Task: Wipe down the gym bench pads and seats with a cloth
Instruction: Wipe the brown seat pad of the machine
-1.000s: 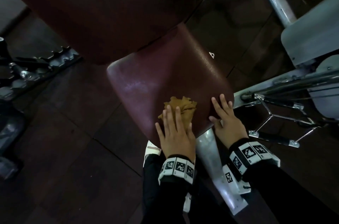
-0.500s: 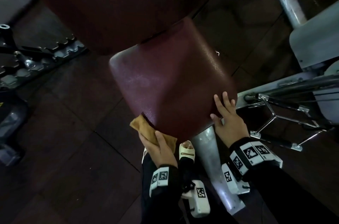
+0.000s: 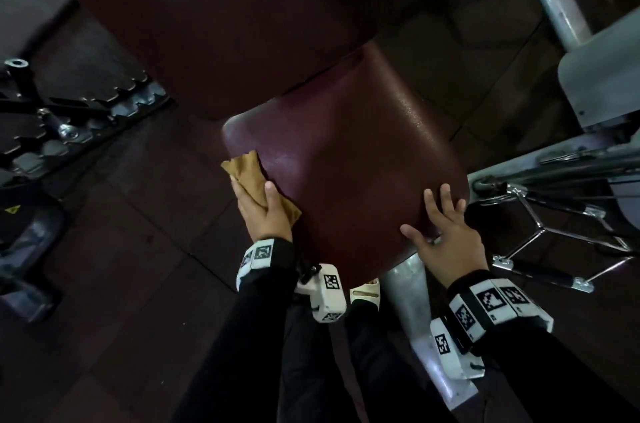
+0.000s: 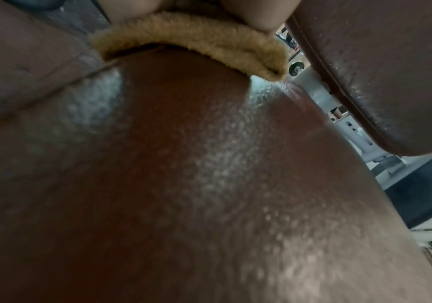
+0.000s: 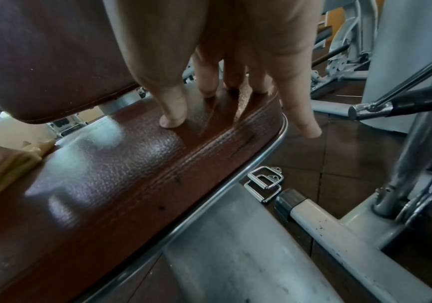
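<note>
A maroon seat pad (image 3: 346, 180) fills the middle of the head view, with the maroon back pad (image 3: 225, 24) above it. My left hand (image 3: 263, 211) holds a tan cloth (image 3: 249, 173) against the seat's left edge, thumb on top and fingers down the side. The left wrist view shows the cloth (image 4: 188, 39) folded over the rounded seat edge (image 4: 183, 184) under my fingers. My right hand (image 3: 446, 232) lies flat on the seat's near right corner with its fingers spread. In the right wrist view its fingertips (image 5: 173, 114) rest on the seat (image 5: 105, 174), and the cloth (image 5: 9, 168) shows at the left.
A grey metal post (image 3: 405, 287) carries the seat. Chrome cable handles (image 3: 554, 239) and a grey machine housing (image 3: 606, 76) stand close on the right. A toothed metal rack (image 3: 69, 118) lies on the dark floor at left. My sandalled foot (image 3: 365, 289) is under the seat's front.
My left hand took the cloth off the seat's near top, over the front left edge, then up along the left side towards the back pad. The right hand stayed at the near right corner.
</note>
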`<state>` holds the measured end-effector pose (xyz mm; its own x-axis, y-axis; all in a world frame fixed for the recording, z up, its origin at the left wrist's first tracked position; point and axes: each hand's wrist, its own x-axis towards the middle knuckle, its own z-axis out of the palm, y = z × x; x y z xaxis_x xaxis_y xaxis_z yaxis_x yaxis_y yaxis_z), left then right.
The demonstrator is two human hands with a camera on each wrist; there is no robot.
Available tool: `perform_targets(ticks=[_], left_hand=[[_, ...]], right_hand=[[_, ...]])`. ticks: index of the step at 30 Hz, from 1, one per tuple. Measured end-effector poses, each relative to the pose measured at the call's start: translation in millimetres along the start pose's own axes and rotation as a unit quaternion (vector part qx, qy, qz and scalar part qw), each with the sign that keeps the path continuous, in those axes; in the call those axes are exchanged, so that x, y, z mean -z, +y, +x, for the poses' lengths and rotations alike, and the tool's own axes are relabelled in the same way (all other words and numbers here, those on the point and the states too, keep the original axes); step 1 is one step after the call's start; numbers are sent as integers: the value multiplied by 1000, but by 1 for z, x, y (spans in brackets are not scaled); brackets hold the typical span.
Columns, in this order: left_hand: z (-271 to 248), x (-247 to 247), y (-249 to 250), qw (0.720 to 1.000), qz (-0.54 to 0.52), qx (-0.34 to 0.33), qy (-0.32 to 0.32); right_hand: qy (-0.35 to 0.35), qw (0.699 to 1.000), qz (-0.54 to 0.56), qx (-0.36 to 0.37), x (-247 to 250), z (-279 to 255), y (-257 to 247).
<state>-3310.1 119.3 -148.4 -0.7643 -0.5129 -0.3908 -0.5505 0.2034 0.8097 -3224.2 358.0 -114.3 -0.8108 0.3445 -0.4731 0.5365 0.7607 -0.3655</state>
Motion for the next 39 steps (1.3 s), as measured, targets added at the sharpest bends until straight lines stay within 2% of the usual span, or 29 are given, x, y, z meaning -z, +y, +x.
perform_targets(ticks=[4, 7, 9, 17, 22, 26, 31, 35, 39], left_hand=[[-30, 4, -12, 1000, 10, -23, -10], [-57, 6, -23, 999, 10, -8, -35], [-55, 6, -21, 998, 4, -11, -54], [47, 4, 28, 995, 63, -73, -37], [89, 5, 44, 993, 88, -51, -66], [67, 7, 39, 993, 81, -57, -65], [5, 12, 15, 993, 90, -38, -68], [-35, 27, 4, 985, 123, -26, -117], [-47, 50, 12, 961, 228, -6, -159]], right_hand=[[21, 1000, 20, -6, -3, -1, 0], [32, 999, 27, -4, -5, -1, 0], [36, 999, 29, -3, -5, -1, 0], [34, 999, 33, -17, -1, -1, -6], [35, 999, 26, -17, 0, -3, -11], [20, 999, 17, -25, 0, -3, -9], [18, 999, 22, -29, 0, -2, -9], [-38, 998, 6, -46, 10, -1, -15], [-99, 994, -23, -44, 28, 0, -24]])
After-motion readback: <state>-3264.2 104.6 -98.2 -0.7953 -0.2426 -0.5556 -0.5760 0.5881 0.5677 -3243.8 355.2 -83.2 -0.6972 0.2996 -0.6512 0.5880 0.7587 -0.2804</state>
